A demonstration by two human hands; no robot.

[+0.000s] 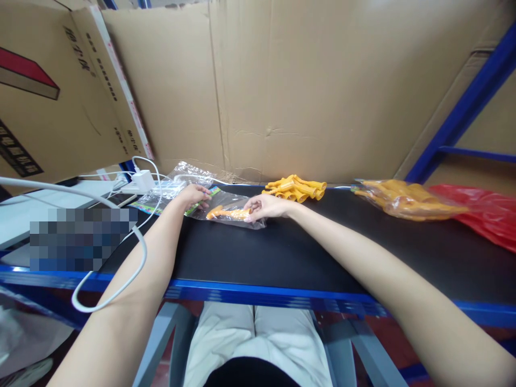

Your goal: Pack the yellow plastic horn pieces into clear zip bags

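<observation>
A clear plastic bag (226, 202) with a colourful printed strip lies on the black tabletop in front of me. My left hand (195, 196) grips the bag at its printed end, fingers closed. In the bag's area lies an orange horn-shaped plastic piece (226, 214), thin at the left and wider at the right. My right hand (263, 206) pinches the wide end of this piece. Whether those fingers are inside the film or outside it, I cannot tell. Behind my right hand is a pile of similar orange plastic pieces (296, 188).
At the right lie a filled clear bag (407, 200) of orange pieces and a red plastic bag (484, 212). More clear bags (177, 183), a white charger (143, 181) and a looping white cable (143, 252) are at the left. Cardboard (302, 91) walls the back.
</observation>
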